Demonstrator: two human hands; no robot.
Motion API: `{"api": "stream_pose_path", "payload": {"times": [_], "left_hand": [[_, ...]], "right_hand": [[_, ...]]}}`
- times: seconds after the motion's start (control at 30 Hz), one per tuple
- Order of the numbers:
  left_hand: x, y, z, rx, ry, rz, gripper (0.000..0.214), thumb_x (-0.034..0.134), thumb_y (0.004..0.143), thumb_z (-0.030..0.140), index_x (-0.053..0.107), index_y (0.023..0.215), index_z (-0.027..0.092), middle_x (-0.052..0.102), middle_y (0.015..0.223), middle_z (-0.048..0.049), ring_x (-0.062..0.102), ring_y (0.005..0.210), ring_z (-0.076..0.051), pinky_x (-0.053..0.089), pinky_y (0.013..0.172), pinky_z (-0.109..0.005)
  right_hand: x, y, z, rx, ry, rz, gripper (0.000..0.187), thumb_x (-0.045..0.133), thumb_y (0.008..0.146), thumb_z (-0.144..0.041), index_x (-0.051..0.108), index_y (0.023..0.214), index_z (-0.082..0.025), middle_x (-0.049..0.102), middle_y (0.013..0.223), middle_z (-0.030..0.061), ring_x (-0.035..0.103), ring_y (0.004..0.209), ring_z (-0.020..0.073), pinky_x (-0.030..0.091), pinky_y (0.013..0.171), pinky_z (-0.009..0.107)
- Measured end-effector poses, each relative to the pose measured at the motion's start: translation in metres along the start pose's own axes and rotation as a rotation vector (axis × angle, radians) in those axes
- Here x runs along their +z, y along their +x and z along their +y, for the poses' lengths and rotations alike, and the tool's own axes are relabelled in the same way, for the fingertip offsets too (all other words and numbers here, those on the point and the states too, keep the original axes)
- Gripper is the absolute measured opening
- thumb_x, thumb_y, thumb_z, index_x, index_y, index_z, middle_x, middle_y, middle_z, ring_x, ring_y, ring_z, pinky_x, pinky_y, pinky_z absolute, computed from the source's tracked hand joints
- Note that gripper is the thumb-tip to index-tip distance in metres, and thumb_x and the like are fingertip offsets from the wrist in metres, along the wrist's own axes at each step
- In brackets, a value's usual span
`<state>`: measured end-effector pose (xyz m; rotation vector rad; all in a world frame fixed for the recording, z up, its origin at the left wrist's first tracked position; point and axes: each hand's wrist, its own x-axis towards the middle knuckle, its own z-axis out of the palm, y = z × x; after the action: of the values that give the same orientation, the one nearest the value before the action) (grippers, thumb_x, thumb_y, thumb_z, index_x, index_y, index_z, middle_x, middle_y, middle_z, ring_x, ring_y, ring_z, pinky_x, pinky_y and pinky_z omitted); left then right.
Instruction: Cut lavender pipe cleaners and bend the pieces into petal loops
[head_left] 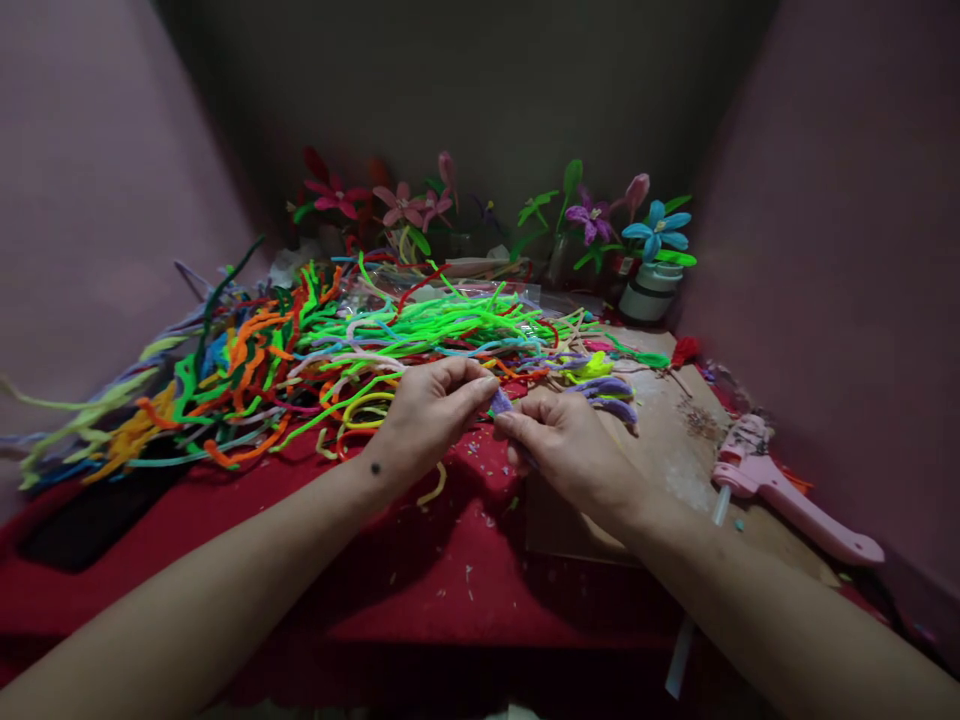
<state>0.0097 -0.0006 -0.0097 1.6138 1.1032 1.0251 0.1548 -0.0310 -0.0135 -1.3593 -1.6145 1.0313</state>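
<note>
Between my two hands is a short piece of purple pipe cleaner [501, 402], pinched from both sides above the red cloth. My left hand [439, 405] closes thumb and fingers on its left end. At the other end, my right hand [559, 435] grips it with thumb and forefinger, and part of the piece is hidden by the fingers. Just beyond my right hand, several purple petal-like loops [611, 395] lie on a cardboard sheet [675, 460], beside a yellow bit of pipe cleaner [594, 368].
A heap of coloured pipe cleaners [420, 330] spreads across the back and left of the red cloth [420, 570]. A pink glue gun [787, 490] lies at right. Pipe-cleaner flowers stand behind, some in a white jar [651, 292]. A dark flat object [97, 520] lies at left.
</note>
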Motion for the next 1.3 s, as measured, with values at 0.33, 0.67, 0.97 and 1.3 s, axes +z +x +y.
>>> {"api": "stream_pose_path", "payload": {"times": [0.33,0.67,0.97,1.3], "left_hand": [[-0.006,0.009,-0.009,-0.247,-0.272,-0.114,0.024,0.066,0.07,0.034,0.059,0.061,0.013,0.047,0.045,0.0043,0.036,0.035,-0.004,0.024,0.035,-0.017],[-0.006,0.005,-0.001,-0.136,-0.081,-0.106,0.024,0.063,0.072,0.031,0.06,0.058,0.013,0.047,0.045,0.0033,0.037,0.038,-0.005,0.025,0.037,-0.019],[0.0,0.001,0.002,-0.113,-0.021,-0.122,0.022,0.062,0.073,0.029,0.058,0.059,0.012,0.042,0.044,0.005,0.034,0.04,-0.005,0.022,0.039,-0.019],[-0.001,0.0,-0.022,0.507,0.174,-0.043,0.013,0.062,0.075,0.021,0.065,0.088,0.018,0.063,0.083,-0.0028,0.057,0.076,-0.013,0.046,0.071,-0.024]], "right_hand": [[-0.005,0.003,0.001,0.053,0.191,-0.158,0.027,0.057,0.077,-0.027,0.059,0.054,-0.014,0.052,0.049,-0.0024,0.043,0.046,0.008,0.036,0.05,0.023],[-0.002,0.009,0.009,0.169,0.516,-0.229,0.024,0.064,0.069,-0.036,0.066,0.064,-0.014,0.063,0.057,0.0031,0.056,0.054,0.0126,0.046,0.064,0.03],[-0.004,0.01,0.014,0.142,0.423,-0.155,0.018,0.068,0.063,-0.026,0.059,0.052,-0.014,0.049,0.048,-0.0038,0.04,0.048,0.0072,0.031,0.052,0.024],[-0.004,0.023,0.021,0.175,0.835,0.148,0.012,0.068,0.054,-0.02,0.058,0.052,-0.015,0.051,0.049,-0.0041,0.041,0.047,0.0074,0.029,0.048,0.023]]}}
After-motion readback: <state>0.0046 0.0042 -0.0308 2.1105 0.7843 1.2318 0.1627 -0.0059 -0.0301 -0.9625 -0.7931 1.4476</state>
